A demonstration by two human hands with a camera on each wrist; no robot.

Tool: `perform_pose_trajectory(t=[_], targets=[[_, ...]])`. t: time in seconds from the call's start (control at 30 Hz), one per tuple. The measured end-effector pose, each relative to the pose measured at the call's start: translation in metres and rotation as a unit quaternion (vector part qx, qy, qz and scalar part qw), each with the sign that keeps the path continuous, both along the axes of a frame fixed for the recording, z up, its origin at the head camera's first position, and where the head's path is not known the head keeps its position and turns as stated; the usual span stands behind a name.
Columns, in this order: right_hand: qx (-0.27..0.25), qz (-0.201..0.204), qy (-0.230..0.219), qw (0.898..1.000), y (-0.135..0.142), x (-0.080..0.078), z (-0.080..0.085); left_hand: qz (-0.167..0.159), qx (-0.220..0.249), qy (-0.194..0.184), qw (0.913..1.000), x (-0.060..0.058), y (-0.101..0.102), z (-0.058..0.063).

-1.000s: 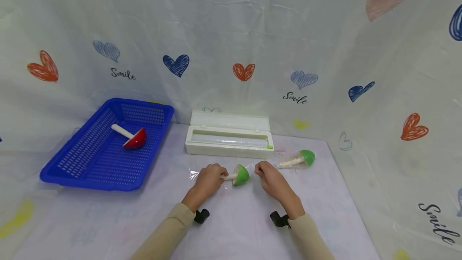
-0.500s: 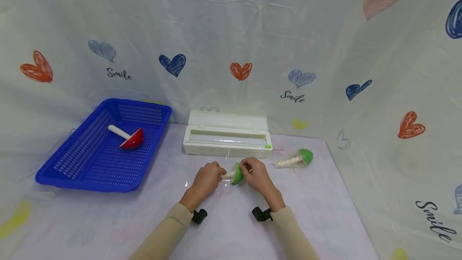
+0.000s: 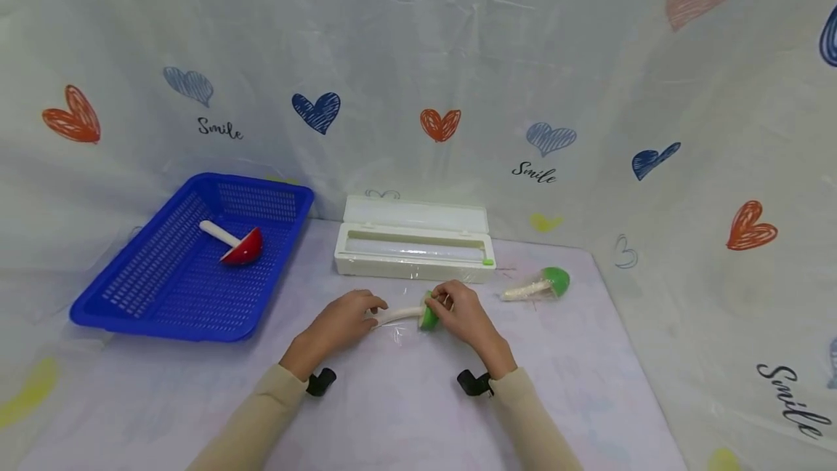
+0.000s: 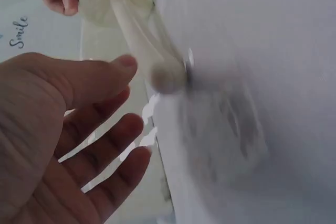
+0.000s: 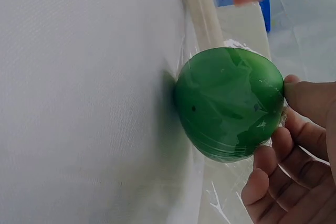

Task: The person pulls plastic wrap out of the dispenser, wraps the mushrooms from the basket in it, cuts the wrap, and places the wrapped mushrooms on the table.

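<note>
Overlapping the green mushroom (image 3: 413,312), right-hand fingers (image 5: 283,141) partly hide its cap

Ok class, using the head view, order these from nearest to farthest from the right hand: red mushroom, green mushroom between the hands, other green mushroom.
1. Green mushroom between the hands, touching the right hand.
2. Other green mushroom, to the right.
3. Red mushroom, on the left, inside the blue basket.

The green-domed, white-stemmed mushroom (image 5: 228,100) is smooth, glossy under shiny clear film (image 5: 231,154); at nine o'clock, the blue rectangular mesh basket (image 3: 189,289) seems matt plastic.
</note>
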State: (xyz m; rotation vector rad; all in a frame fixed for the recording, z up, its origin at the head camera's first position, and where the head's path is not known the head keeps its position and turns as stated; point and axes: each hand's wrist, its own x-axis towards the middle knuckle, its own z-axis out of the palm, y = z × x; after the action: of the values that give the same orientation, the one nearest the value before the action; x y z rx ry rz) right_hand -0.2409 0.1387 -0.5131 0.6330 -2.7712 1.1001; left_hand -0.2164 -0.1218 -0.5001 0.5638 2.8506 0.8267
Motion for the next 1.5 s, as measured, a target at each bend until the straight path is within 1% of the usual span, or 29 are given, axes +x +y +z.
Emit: perform_pose_trajectory(t=[0.1, 0.2, 0.27, 0.37, 0.43, 0.53, 0.6, 0.67, 0.73, 0.8, 0.9, 0.97, 1.07, 1.2, 1.3, 1.37, 1.43, 1.5], targets=[[0.000, 0.007, -0.002, 1.000, 0.000, 0.000, 0.000, -0.015, -0.013, -0.025, 0.9995, 0.006, -0.016, 0.000], [-0.007, 0.015, -0.007, 1.000, -0.001, 0.000, 0.001, -0.048, -0.035, -0.040, 0.9974, 0.013, -0.030, -0.001], [-0.009, 0.018, -0.010, 1.000, -0.001, 0.001, 0.002, -0.067, -0.046, -0.055, 0.9952, 0.016, -0.037, -0.003], [-0.008, 0.021, -0.008, 1.000, -0.002, 0.001, 0.003, -0.080, -0.057, -0.074, 0.9924, 0.020, -0.044, -0.006], [-0.007, 0.021, -0.005, 1.000, -0.003, 0.001, 0.003, -0.082, -0.056, -0.072, 0.9925, 0.020, -0.047, -0.009], [-0.007, 0.019, -0.002, 1.000, -0.004, 0.000, 0.003, -0.090, -0.062, -0.045, 0.9929, 0.017, -0.049, -0.011], [-0.006, 0.017, -0.004, 1.000, -0.004, 0.000, 0.003, -0.098, -0.062, -0.033, 0.9927, 0.014, -0.049, -0.010], [-0.006, 0.014, -0.006, 1.000, -0.004, 0.000, 0.002, -0.096, -0.059, -0.033, 0.9931, 0.011, -0.049, -0.008], [-0.009, 0.014, -0.007, 1.000, -0.005, 0.000, 0.002, -0.084, -0.049, -0.038, 0.9946, 0.008, -0.048, -0.005], [-0.009, 0.012, -0.007, 1.000, -0.005, 0.000, 0.002, -0.070, -0.042, -0.028, 0.9963, 0.004, -0.046, -0.003], [-0.010, 0.011, -0.009, 1.000, -0.007, 0.000, 0.002, -0.058, -0.037, 0.009, 0.9976, -0.004, -0.042, 0.002], [-0.007, 0.009, -0.011, 1.000, -0.007, -0.001, 0.001, -0.054, -0.044, 0.033, 0.9970, -0.009, -0.039, 0.004], [-0.002, 0.011, -0.009, 1.000, -0.008, -0.001, 0.001, -0.041, -0.051, 0.054, 0.9964, -0.017, -0.032, 0.004], [0.004, 0.010, -0.008, 1.000, -0.008, -0.002, 0.001, 0.001, -0.061, 0.055, 0.9966, -0.026, -0.021, -0.003], [0.003, 0.004, -0.008, 1.000, -0.008, -0.002, 0.001, 0.033, -0.055, 0.046, 0.9969, -0.031, -0.013, -0.012], [0.003, 0.003, -0.007, 1.000, -0.009, -0.002, 0.002, 0.049, -0.045, 0.043, 0.9969, -0.032, -0.010, -0.017], [0.001, 0.005, -0.004, 1.000, -0.009, -0.001, 0.003, 0.066, -0.025, 0.034, 0.9969, -0.031, -0.009, -0.022], [0.003, 0.006, -0.002, 1.000, -0.009, 0.000, 0.003, 0.083, -0.001, 0.033, 0.9960, -0.028, -0.010, -0.024]])
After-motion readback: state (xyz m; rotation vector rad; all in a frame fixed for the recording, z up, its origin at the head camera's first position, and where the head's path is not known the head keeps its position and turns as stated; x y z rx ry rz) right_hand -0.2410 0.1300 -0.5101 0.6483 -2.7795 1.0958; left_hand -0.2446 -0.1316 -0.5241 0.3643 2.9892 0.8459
